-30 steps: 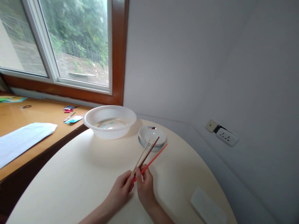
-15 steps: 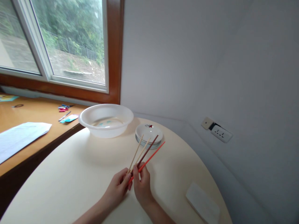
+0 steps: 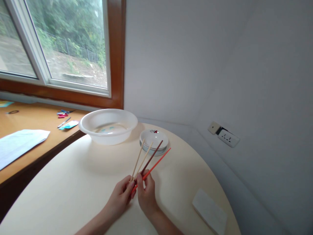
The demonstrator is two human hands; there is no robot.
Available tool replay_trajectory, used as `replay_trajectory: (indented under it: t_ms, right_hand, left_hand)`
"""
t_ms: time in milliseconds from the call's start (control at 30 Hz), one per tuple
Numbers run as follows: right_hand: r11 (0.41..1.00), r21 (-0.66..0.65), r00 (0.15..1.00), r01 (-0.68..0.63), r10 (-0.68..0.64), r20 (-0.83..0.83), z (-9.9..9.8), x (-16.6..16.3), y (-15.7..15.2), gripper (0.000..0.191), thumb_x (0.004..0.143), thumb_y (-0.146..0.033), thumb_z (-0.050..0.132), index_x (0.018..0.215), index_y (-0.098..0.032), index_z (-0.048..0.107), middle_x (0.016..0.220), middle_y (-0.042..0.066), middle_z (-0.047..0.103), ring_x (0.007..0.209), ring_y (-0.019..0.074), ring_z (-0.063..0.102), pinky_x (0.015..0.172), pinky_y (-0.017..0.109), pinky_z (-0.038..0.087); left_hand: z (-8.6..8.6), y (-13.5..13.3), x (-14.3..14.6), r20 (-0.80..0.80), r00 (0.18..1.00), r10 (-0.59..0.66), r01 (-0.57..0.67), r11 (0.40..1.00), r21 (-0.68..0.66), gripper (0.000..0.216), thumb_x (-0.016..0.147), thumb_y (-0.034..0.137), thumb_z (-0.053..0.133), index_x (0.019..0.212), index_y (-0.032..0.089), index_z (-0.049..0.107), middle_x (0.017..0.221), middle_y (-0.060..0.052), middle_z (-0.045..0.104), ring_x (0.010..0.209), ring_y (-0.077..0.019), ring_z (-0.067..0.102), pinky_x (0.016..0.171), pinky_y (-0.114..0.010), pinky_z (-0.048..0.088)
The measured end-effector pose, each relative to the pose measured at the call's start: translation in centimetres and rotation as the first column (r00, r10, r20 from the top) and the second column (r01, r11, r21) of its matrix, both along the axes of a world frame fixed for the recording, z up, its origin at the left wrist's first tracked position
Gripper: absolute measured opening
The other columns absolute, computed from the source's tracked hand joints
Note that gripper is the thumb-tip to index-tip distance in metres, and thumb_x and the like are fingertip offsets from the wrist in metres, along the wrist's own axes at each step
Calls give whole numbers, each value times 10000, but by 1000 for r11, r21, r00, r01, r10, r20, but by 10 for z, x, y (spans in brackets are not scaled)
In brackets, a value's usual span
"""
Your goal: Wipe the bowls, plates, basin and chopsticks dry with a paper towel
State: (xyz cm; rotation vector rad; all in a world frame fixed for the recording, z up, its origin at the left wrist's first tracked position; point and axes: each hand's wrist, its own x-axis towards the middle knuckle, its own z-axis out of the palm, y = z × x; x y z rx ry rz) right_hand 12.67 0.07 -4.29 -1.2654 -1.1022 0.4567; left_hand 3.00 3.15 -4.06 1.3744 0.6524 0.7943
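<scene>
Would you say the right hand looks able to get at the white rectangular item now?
Probably yes: nothing visible stands between the right hand and the white rectangular item, though that hand is occupied with chopsticks.

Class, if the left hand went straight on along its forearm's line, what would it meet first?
Beyond the chopsticks it holds, the left hand would probably meet the right hand first, though their depth is unclear.

My left hand (image 3: 121, 193) and right hand (image 3: 147, 193) hold chopsticks (image 3: 152, 156) over the round table (image 3: 73, 186). Beyond my grip stand stacked dishes (image 3: 156, 136); left of those, a basin (image 3: 109, 139); to my right, a flat block (image 3: 209, 210). Past the table on my left, a desk (image 3: 36, 114) bears paper (image 3: 22, 143).
</scene>
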Motion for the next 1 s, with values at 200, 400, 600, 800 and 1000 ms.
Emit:
replay_trajectory:
  t_ms: [200, 400, 600, 800, 1000]
  right_hand:
    - [1000, 11, 1000, 0, 0, -1, -1, 0, 0, 205, 873, -327, 404, 722, -198, 454, 657, -11, 516, 625, 126, 528, 599, 243, 439]
    - [1000, 9, 1000, 5, -5, 20, 1, 0, 0, 212, 873, -330, 401, 717, -197, 455, 655, -10, 514, 629, 127, 524, 604, 243, 436]
    - [1000, 19, 1000, -4, 4, 23, 0, 0, 0, 212, 874, -326, 401, 717, -194, 460, 657, -11, 517, 626, 125, 522, 605, 240, 433]
    - [999, 30, 999, -14, 13, 33, 1, 0, 0, 195, 866, -297, 412, 710, -193, 467, 654, -7, 524, 625, 124, 523, 605, 237, 436]
    - [1000, 28, 998, -11, 10, 66, 3, -1, -2, 209, 859, -283, 413, 675, -196, 461, 629, -11, 520, 607, 123, 518, 592, 234, 427]
  left_hand:
    - [4, -1, 0, 1, 1000, 29, -29, 1000, 4, 459, 719, 591, 522, 558, 177, 405, 477, 65, 352, 422, -55, 268, 382, -179, 177]
    - [5, -1, -1, -9, 1000, 27, -26, 1000, 15, 456, 725, 582, 521, 553, 178, 402, 476, 66, 345, 424, -57, 269, 386, -181, 180]
    - [8, -1, 1, -12, 999, 34, -34, 999, 1, 485, 692, 621, 528, 546, 179, 389, 462, 73, 337, 421, -54, 266, 387, -180, 178]
    - [11, -2, 2, -4, 999, 41, -41, 997, -58, 517, 625, 663, 558, 571, 174, 400, 466, 89, 321, 417, -43, 251, 386, -172, 172]
    - [11, -3, 1, 17, 998, 58, -55, 987, -149, 518, 587, 646, 606, 575, 181, 379, 482, 97, 286, 430, -44, 245, 374, -160, 164]
